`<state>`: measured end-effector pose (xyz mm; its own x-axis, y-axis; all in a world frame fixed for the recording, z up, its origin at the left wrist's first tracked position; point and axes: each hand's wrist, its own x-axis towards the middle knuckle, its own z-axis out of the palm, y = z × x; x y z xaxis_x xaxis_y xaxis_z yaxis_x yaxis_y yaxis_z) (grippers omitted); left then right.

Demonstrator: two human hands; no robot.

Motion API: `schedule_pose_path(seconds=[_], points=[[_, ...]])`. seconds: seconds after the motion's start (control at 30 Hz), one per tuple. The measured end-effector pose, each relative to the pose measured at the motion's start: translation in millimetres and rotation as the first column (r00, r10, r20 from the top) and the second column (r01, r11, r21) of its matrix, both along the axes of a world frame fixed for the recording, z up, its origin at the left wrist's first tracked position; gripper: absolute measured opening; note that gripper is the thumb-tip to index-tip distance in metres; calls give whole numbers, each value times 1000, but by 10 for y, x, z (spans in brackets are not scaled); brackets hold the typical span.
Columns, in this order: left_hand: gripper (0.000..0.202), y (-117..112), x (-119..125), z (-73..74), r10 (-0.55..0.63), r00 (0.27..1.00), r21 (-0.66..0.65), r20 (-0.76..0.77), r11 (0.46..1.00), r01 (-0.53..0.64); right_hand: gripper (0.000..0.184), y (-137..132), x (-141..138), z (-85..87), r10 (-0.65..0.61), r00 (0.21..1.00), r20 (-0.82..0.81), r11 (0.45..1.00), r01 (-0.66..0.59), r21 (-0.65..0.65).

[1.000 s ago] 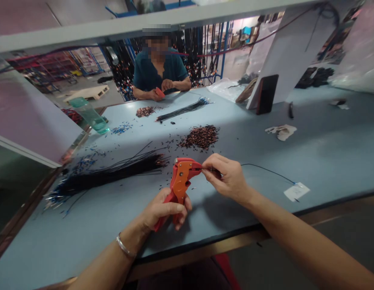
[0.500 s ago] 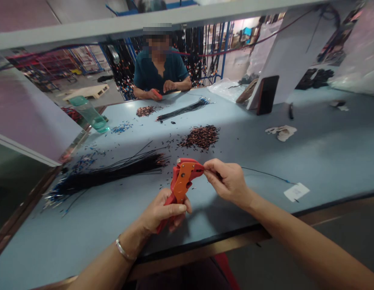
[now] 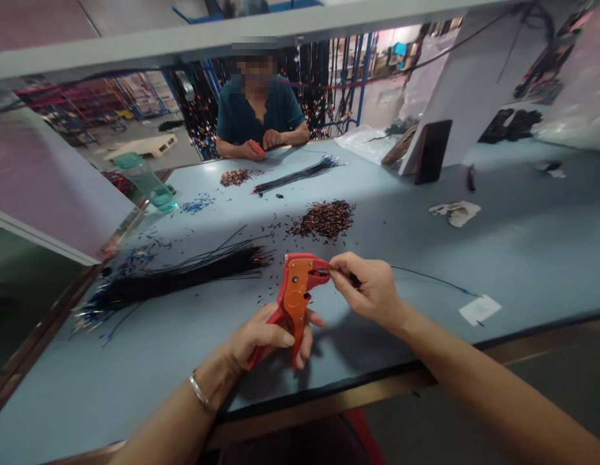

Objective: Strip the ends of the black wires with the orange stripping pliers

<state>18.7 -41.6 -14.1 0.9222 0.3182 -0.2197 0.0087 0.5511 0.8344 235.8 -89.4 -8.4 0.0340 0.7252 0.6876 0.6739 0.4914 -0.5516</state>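
Observation:
My left hand [image 3: 275,336] is wrapped round the handles of a red and orange wire stripper [image 3: 296,284], held upright with its jaws pointing right. The two handles stand apart. At the jaws, my right hand [image 3: 365,284] pinches a thin black wire [image 3: 430,276], whose tip is hidden by my fingers and the tool. The wire trails out to the right behind the hand, and its far end, with a blue part on it, reaches a white card [image 3: 480,310] on the table.
A bundle of black wires [image 3: 183,281] lies left of the tool. Beyond it is a heap of black and copper-coloured scraps [image 3: 323,219]. A phone [image 3: 433,152] leans on a white post, and a green bottle [image 3: 147,184] tilts at left. Across the table, a person [image 3: 258,116] holds a red tool.
The wire stripper's handles have spread apart, and the fingers of my left hand have loosened round them. My right hand stays by the jaws with the wire.

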Motion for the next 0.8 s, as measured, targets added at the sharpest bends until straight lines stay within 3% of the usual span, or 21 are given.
schedule_pose_path(seconds=[0.2,0.43,0.8], points=[[57,9,23,-33,55,997,-11,49,998,-55,11,2,9,31,13,998,60,999,-16,49],[38,-20,-11,6,85,996,112,7,990,-85,15,10,18,12,20,996,85,996,-28,87],[48,-4,-11,15,147,988,138,41,979,-151,10,-34,18,66,-43,997,64,996,38,80]])
